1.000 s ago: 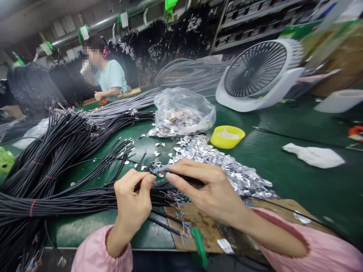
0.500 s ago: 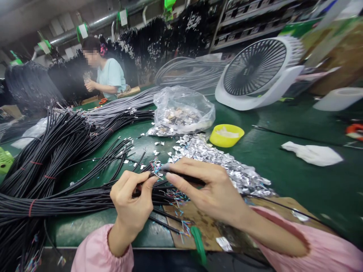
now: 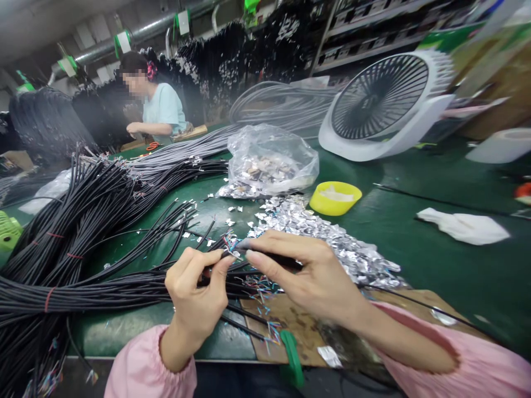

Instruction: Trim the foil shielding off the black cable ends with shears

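Between the thumb and curled fingers of my left hand (image 3: 199, 287), the end of a black cable (image 3: 226, 254) is pinched. Thin coloured wires (image 3: 232, 242) fan out from that end, between both hands. My right hand (image 3: 302, 271) is closed around a slim black tool (image 3: 286, 261), mostly hidden under the fingers; its exact kind does not show. The right fingertips are close to the wires; contact is too small to tell. Below the hands, more cable ends with bared coloured wires (image 3: 271, 331) lie over a brown board (image 3: 307, 337).
Bundles of black cables (image 3: 83, 221) fill the left. Silver foil scraps (image 3: 344, 243) are heaped behind my right hand. Beyond are a clear plastic bag (image 3: 269, 157), a yellow dish (image 3: 335, 199), a white fan (image 3: 381, 105) and a white cloth-like piece (image 3: 464, 225). Across the table sits a co-worker (image 3: 161, 110).
My hands keep almost the same pose and grip; the whole view has shifted slightly. The co-worker's hands have dropped a little.
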`<state>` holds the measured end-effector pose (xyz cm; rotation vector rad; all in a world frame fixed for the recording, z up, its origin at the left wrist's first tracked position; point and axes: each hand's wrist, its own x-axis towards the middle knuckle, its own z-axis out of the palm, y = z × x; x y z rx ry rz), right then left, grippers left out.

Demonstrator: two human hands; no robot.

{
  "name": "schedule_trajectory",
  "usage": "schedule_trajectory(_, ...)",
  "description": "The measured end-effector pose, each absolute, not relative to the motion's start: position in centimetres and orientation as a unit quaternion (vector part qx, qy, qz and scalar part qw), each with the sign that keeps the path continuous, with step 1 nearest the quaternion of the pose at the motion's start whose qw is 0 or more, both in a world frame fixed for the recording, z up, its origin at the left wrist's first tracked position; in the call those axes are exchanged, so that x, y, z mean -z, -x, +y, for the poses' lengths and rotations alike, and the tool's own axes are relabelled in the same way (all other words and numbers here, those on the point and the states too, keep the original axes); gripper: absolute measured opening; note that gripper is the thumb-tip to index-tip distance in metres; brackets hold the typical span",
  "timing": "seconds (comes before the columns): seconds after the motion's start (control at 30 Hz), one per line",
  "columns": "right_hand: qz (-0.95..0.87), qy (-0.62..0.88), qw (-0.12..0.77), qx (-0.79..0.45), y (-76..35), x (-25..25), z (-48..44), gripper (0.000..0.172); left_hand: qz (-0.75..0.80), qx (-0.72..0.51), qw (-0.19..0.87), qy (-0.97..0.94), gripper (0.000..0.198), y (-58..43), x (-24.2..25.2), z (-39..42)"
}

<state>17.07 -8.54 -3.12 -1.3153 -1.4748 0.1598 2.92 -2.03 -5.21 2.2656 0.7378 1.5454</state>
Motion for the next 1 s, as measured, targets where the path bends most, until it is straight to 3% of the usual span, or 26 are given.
schedule_trajectory(0.23, -0.616, 0.552, 0.554, -0.093, -17.1, 3.1, -8.4, 0.023, 0.265, -0.537, 0.152, -0.786, 0.003, -3.0, 5.1, -2.1)
schedule_trajectory(0.53, -0.607, 0.568, 0.552, -0.061, -16.9, 3.5, -8.3, 0.027, 0.292, -0.456, 0.135, -0.83, 0.021, -2.9, 4.9, -1.9)
schedule_trajectory(0.73, -0.609, 0.564, 0.556, -0.05, -17.0, 3.6, -8.4, 0.025, 0.31, -0.401, 0.292, -0.812, 0.034, -2.7, 4.2, -1.5)
schedule_trajectory(0.83, -0.578, 0.578, 0.574, -0.038, -17.2, 3.5, -8.3, 0.023, 0.308, -0.408, 0.335, -0.791, 0.029, -2.8, 4.0, -1.5)
schedule_trajectory(1.0, -0.607, 0.569, 0.553, -0.044, -17.3, 3.1, -7.8, 0.019, 0.296, -0.451, 0.273, -0.796, 0.011, -2.9, 4.5, -1.8)
